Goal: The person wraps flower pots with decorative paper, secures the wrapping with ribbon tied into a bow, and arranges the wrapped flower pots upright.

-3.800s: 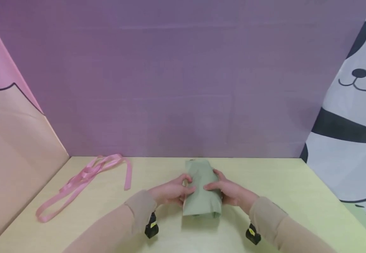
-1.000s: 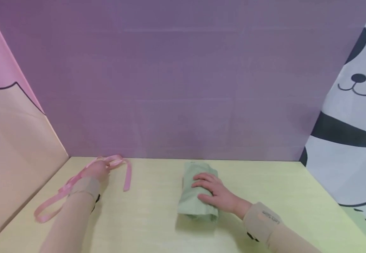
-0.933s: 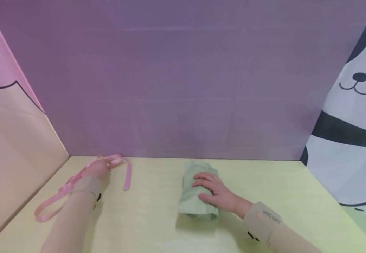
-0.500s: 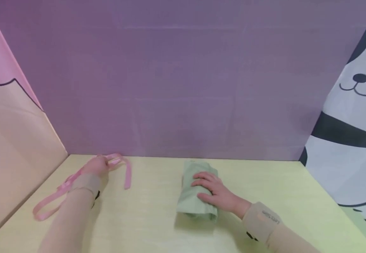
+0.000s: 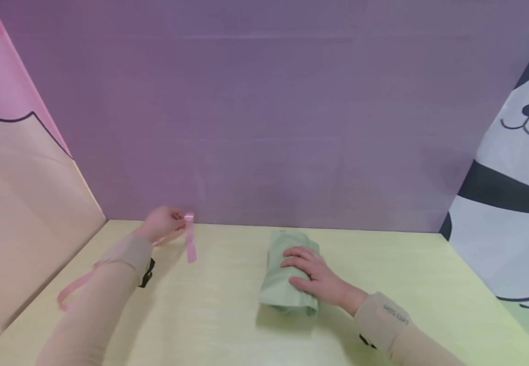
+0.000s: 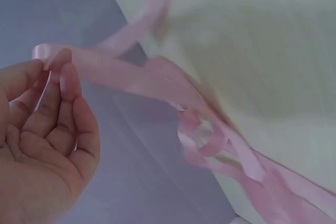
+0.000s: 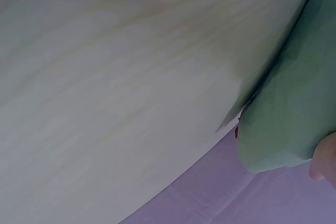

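At the table's back left, my left hand pinches a pink satin ribbon and holds part of it up. In the left wrist view, the thumb and fingertips of the left hand pinch a fold of the ribbon, whose loose loops trail down to the table. My right hand rests with spread fingers on top of a pale green cloth-like wrapped bundle. The right wrist view shows one side of the bundle and a bit of a finger; what is inside is hidden.
The pale wooden table runs back to a purple backdrop. Printed panels stand at both sides: a pink and beige one on the left, a panda one on the right. A small dark red spot shows beside the bundle.
Both hands were on the bundle at first; the left hand then moved to the ribbon and has now lifted part of it up and to the right. The right hand stays on the bundle.
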Motion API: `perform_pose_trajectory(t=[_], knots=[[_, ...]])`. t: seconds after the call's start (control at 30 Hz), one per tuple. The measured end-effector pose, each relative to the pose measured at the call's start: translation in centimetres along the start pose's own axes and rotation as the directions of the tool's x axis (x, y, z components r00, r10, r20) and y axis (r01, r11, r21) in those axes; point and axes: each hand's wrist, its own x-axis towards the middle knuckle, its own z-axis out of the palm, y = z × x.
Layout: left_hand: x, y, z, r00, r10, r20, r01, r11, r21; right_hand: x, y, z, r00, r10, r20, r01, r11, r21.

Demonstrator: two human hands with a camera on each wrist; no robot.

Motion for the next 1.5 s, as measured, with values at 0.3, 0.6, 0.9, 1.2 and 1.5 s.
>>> perform_pose_trajectory(t=[0.3,0.6,0.9,1.2,1.5], knots=[[2.6,7.1,2.2,0.987,0.157,0.032,-0.155,0.986,-0.066,-0.2,0.3,-0.5,1.000,0.019,-0.007,-0.019,1.000,0.007],[5.0,12.7,6.8,0.978,0.205,0.033,-0.197,0.967,-0.163,-0.4,0.7,-0.6,1.000,0.001,-0.016,-0.001,1.000,-0.002],[6.3,15.9,11.5,0.952,0.301,0.057,-0.290,0.945,-0.154,-0.2,0.8,-0.1,0.999,-0.025,-0.020,0.025,0.999,-0.026],[7.2,17.1,13.9,0.936,0.318,0.152,-0.283,0.935,-0.214,0.0,0.4,0.1,1.000,-0.012,-0.013,0.012,1.000,-0.024],[6.9,17.8,14.7,0.892,0.365,0.266,-0.337,0.930,-0.144,0.0,0.1,0.2,0.998,-0.051,-0.027,0.050,0.998,-0.039]])
